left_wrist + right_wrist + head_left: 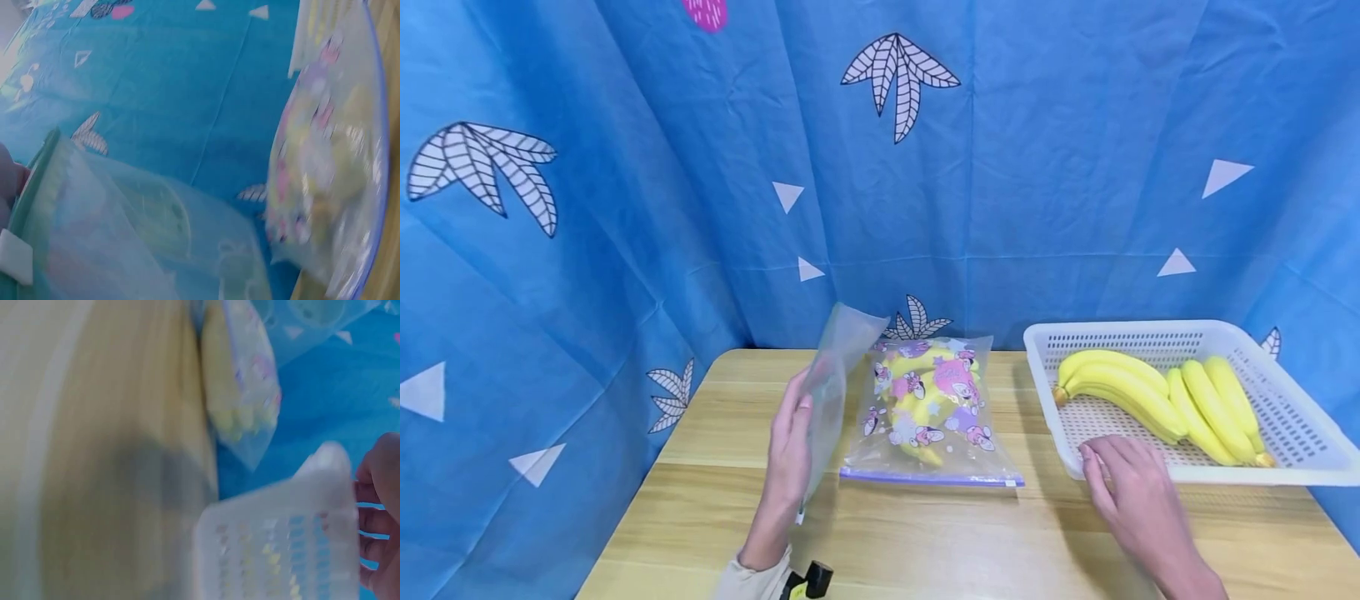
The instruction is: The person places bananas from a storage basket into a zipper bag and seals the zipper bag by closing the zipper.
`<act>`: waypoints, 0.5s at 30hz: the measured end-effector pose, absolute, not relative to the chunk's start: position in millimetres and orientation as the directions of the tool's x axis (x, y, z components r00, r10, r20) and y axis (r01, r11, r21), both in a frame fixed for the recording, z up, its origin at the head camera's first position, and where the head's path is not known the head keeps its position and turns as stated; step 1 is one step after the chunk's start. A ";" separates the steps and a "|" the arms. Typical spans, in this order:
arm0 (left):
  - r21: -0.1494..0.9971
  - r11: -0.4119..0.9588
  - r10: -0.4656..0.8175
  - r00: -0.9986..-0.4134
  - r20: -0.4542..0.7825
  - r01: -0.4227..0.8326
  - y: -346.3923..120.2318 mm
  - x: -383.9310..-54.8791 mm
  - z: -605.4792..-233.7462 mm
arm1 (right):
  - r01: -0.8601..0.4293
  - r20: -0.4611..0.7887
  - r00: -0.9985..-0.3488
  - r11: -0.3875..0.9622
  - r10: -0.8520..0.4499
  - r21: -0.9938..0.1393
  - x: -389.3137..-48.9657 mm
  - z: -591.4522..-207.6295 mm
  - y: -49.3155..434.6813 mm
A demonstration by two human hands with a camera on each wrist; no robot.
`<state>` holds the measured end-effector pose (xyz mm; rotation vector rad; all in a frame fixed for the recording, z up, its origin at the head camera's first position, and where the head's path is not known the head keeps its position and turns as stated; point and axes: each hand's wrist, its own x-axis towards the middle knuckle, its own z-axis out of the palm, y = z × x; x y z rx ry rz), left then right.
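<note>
My left hand [790,446] grips a translucent zip bag [844,362], raised on edge at the left of the table. Its green-edged opening carries a white slider [15,257] in the left wrist view. To its right lies a printed zip bag [925,454] with yellow bananas inside and a purple zip strip toward me. My right hand [1138,504] is at the front left rim of a white plastic basket [1311,433], its fingers loosely bent; whether they touch the rim I cannot tell. Two bunches of bananas [1120,387] lie in the basket.
A light wooden table [700,500] bears everything. Behind it and at both sides hangs a blue curtain [1000,208] with printed leaves and triangles. The basket takes up the right end of the table.
</note>
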<state>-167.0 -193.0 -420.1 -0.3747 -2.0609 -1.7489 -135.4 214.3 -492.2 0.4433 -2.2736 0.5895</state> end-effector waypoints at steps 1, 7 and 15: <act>0.871 0.187 -0.027 -0.884 0.467 0.455 -188.2 -167.1 -421.3 | -0.489 0.731 -0.669 0.820 -0.134 -0.297 -135.3 -489.1 208.8; 0.833 0.268 0.130 -0.875 0.466 0.484 -165.0 -166.9 -430.1 | -0.571 0.713 -0.692 0.689 -0.111 -0.447 -133.6 -463.0 157.5; 0.841 0.290 0.197 -0.888 0.415 0.457 -143.8 -165.0 -432.9 | -0.478 0.476 -0.872 0.408 -0.113 -0.778 -142.4 -432.2 81.4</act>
